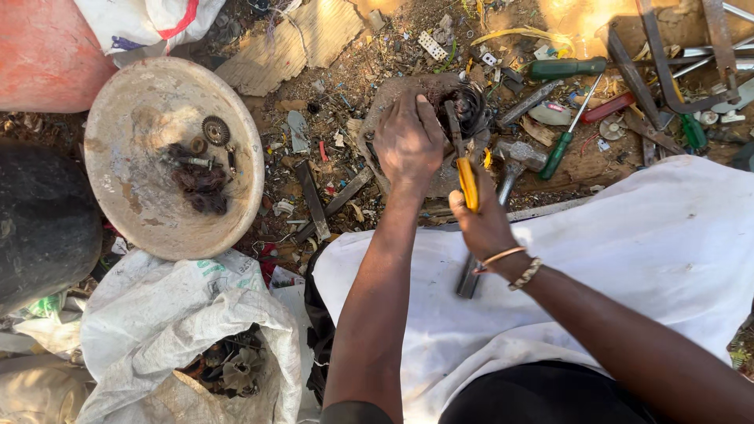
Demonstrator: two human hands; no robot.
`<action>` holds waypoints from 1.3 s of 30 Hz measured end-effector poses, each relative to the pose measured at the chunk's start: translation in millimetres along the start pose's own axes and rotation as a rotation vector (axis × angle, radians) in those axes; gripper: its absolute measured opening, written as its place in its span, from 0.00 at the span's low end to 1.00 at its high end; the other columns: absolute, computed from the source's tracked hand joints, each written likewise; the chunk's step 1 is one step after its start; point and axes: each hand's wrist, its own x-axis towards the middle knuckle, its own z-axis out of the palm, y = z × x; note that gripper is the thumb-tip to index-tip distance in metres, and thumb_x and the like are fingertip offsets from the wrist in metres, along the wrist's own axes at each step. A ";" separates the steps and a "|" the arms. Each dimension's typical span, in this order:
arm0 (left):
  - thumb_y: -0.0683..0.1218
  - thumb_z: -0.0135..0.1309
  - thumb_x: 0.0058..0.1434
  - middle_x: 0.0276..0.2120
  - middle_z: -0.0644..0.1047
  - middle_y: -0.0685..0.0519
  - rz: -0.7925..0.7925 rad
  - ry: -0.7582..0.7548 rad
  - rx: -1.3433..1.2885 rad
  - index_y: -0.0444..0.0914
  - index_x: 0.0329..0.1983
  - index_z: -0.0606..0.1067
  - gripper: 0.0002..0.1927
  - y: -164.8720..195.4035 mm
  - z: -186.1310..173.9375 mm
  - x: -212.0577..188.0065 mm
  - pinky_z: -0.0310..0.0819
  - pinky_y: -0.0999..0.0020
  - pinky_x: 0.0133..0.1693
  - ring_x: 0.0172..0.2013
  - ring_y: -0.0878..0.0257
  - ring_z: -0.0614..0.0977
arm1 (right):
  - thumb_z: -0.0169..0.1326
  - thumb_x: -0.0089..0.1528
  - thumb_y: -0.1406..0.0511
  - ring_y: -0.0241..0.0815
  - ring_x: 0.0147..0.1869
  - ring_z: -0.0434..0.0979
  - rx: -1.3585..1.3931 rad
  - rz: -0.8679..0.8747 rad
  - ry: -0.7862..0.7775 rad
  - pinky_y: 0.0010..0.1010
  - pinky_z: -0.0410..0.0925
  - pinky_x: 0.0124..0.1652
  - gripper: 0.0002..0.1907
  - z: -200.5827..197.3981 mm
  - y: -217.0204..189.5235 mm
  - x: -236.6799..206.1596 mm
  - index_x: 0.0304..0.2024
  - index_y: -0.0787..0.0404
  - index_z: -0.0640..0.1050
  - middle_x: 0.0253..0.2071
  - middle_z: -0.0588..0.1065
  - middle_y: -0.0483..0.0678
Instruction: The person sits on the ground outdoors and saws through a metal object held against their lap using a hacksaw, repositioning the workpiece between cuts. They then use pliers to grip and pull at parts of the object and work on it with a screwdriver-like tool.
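Observation:
My left hand (407, 141) presses down on a dark round metal part (469, 106), a motor-like piece with copper windings, resting on a flat metal slab (393, 98) on the dirt ground. My right hand (481, 224) grips a yellow-handled screwdriver (467, 182) whose shaft points up into that part. A hammer (514, 161) lies just right of my hands, its handle running down under my right wrist. A white cloth (628, 259) covers my lap.
A round pale dish (126, 118) at left holds a gear and small metal bits. A white sack (188, 330) with scrap lies at lower left. Green-handled screwdrivers (561, 145), a red-handled tool (606, 107) and metal bars (660, 71) lie at upper right. Debris litters the ground.

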 end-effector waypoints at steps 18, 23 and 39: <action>0.51 0.45 0.68 0.39 0.82 0.42 -0.019 -0.012 0.094 0.40 0.50 0.77 0.15 -14.1 17.1 1.4 0.78 0.49 0.47 0.42 0.46 0.84 | 0.53 0.60 0.67 0.31 0.18 0.58 0.981 1.056 0.250 0.27 0.53 0.17 0.18 47.9 -9.9 4.6 0.53 0.51 0.73 0.27 0.66 0.37; 0.53 0.43 0.72 0.48 0.81 0.41 0.182 0.118 0.312 0.43 0.58 0.76 0.18 -20.4 19.2 6.3 0.75 0.53 0.46 0.44 0.48 0.82 | 0.52 0.63 0.65 0.32 0.20 0.65 0.765 0.953 -0.008 0.29 0.60 0.17 0.13 19.2 10.9 -7.5 0.51 0.50 0.73 0.27 0.69 0.38; 0.45 0.58 0.61 0.45 0.81 0.48 -0.077 -0.531 0.162 0.43 0.41 0.82 0.07 25.7 -4.1 50.8 0.79 0.59 0.43 0.40 0.58 0.83 | 0.52 0.64 0.49 0.41 0.30 0.68 -0.066 0.571 -0.851 0.37 0.65 0.31 0.24 -196.9 66.0 39.1 0.45 0.61 0.84 0.24 0.72 0.50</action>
